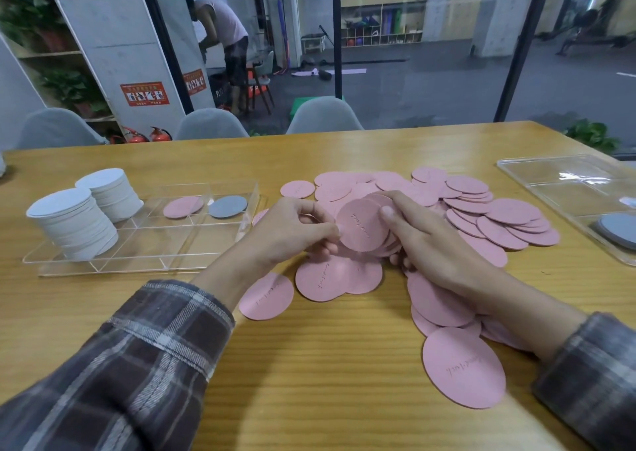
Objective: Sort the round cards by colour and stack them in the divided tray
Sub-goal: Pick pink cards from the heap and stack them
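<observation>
While pink cards (495, 211) lie spread on the table (309, 364), the left hand (292, 227) and right hand (433, 244) both pinch a small pink stack (361, 225). The divided tray (155, 246) at left holds white stacks (74, 223)

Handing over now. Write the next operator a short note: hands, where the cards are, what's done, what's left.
Left hand and right hand together grip a small stack of pink cards above the loose pink pile on the table.
Divided tray, at left: two white stacks, one pink card, one grey card.
Done: whites look stacked.
Left: nearly all the pink cards, held and loose, go into the tray.
</observation>
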Tool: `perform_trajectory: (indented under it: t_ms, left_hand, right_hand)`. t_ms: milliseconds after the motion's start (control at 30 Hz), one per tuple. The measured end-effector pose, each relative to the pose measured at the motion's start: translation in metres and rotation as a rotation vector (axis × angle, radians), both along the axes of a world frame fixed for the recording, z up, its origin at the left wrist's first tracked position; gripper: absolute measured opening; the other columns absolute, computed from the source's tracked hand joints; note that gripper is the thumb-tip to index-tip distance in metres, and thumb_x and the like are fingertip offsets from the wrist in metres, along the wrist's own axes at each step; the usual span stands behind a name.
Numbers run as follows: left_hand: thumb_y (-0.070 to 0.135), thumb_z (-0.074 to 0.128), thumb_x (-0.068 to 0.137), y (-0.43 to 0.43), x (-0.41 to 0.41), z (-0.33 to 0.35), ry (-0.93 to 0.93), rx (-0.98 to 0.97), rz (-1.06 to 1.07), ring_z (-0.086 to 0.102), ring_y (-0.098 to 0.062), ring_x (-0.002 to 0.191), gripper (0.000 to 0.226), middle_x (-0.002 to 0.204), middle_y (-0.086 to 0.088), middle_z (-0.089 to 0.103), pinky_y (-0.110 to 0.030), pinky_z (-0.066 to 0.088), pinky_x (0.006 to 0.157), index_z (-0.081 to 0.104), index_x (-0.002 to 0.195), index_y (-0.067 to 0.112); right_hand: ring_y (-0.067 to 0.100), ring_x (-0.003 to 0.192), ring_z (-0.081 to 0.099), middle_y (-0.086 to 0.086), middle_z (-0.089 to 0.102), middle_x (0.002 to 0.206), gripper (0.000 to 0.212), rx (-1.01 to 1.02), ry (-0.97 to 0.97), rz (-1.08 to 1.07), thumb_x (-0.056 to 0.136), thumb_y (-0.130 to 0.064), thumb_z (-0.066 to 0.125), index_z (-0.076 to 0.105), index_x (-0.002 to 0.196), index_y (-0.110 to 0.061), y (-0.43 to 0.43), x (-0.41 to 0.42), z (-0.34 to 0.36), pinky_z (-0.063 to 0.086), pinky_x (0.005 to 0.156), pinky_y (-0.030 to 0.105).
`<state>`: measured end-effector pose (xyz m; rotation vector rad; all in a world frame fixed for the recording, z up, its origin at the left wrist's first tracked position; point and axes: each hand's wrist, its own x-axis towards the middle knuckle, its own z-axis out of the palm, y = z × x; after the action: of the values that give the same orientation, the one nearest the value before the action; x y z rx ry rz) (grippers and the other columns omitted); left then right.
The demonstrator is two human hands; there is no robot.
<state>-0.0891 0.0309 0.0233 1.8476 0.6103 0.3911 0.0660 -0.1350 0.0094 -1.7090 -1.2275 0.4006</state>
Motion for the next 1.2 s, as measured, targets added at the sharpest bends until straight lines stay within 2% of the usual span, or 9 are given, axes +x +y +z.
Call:
perform_trajectory:
  t_ms: [233,367,467,600,700,800,933,1100,1200]
  left_hand:
    - [0.022,0.082,0.089,-0.001,0.001,-0.001,0.051,0.211,-0.028,0.067,-0.015,0.065,0.02,0.079,-0.008,0.076,-0.028,0.055,0.064,0.073,0.089,0.005]
    - [0.04,0.085,0.083,0.011,-0.009,0.009,0.255,0.518,-0.076,0.061,-0.001,0.061,0.02,0.081,0.006,0.075,-0.02,0.045,0.068,0.074,0.083,0.024]
    - [0.047,0.089,0.075,0.02,-0.02,0.015,0.424,0.532,-0.169,0.06,0.002,0.064,0.026,0.088,0.013,0.074,-0.024,0.05,0.072,0.075,0.089,0.031]
    - [0.046,0.096,0.065,0.022,-0.023,0.016,0.47,0.5,-0.21,0.062,-0.001,0.066,0.037,0.087,0.016,0.073,-0.044,0.058,0.086,0.074,0.092,0.033]
    - [0.033,0.098,0.067,0.019,-0.019,0.016,0.423,0.478,-0.215,0.061,0.005,0.062,0.041,0.084,0.01,0.074,-0.041,0.056,0.078,0.072,0.098,0.03]
    - [0.018,0.097,0.069,0.017,-0.018,0.016,0.349,0.402,-0.234,0.062,-0.001,0.062,0.044,0.082,0.005,0.072,-0.033,0.053,0.07,0.07,0.102,0.025]
    - [0.007,0.09,0.078,0.018,-0.017,0.018,0.139,0.289,-0.18,0.061,-0.014,0.068,0.028,0.081,0.0,0.067,-0.025,0.054,0.069,0.074,0.1,0.014]
    - [0.009,0.08,0.09,0.016,-0.01,0.011,-0.055,0.161,-0.073,0.067,-0.018,0.075,0.015,0.086,-0.008,0.067,-0.029,0.061,0.069,0.071,0.1,0.002]
    - [0.008,0.079,0.091,0.006,-0.003,0.005,-0.097,0.132,-0.024,0.068,-0.017,0.07,0.014,0.083,-0.007,0.067,-0.033,0.064,0.07,0.069,0.096,-0.001]
  right_hand:
    - [0.007,0.065,0.064,-0.016,0.065,0.095,0.029,-0.021,-0.148,0.034,0.104,-0.032,0.054,0.052,0.133,-0.034,0.003,0.0,-0.005,0.045,0.065,0.018]
    - [-0.011,0.081,0.06,-0.022,0.063,0.097,0.036,-0.004,-0.318,-0.035,0.106,-0.029,0.052,0.047,0.142,-0.031,0.003,0.005,-0.003,0.04,0.072,0.006]
    - [-0.02,0.081,0.052,-0.027,0.053,0.087,0.042,-0.018,-0.426,-0.061,0.105,-0.024,0.052,0.043,0.147,-0.026,0.004,0.005,-0.002,0.036,0.073,0.003]
    - [0.009,0.107,0.057,-0.013,0.06,0.112,0.045,-0.086,-0.513,0.002,0.106,-0.027,0.047,0.036,0.15,-0.026,0.004,0.003,-0.004,0.042,0.088,0.028]
    - [0.023,0.121,0.053,0.0,0.058,0.135,0.046,-0.135,-0.517,0.007,0.107,-0.029,0.044,0.033,0.151,-0.027,0.005,0.004,-0.005,0.043,0.099,0.046]
    - [0.019,0.112,0.056,0.001,0.063,0.126,0.045,-0.105,-0.509,0.019,0.106,-0.025,0.047,0.036,0.15,-0.025,0.005,0.005,-0.005,0.043,0.095,0.037]
    - [-0.004,0.081,0.057,-0.019,0.061,0.081,0.042,-0.008,-0.388,-0.008,0.105,-0.022,0.053,0.045,0.146,-0.026,0.003,0.007,-0.003,0.04,0.072,0.01]
    - [-0.003,0.059,0.059,-0.037,0.059,0.066,0.038,0.001,-0.183,0.009,0.108,-0.027,0.047,0.046,0.146,-0.031,0.006,0.008,-0.006,0.041,0.059,0.009]
    - [0.002,0.055,0.057,-0.022,0.062,0.067,0.033,-0.002,-0.048,0.024,0.109,-0.028,0.042,0.049,0.141,-0.035,0.004,0.003,-0.005,0.043,0.055,0.012]
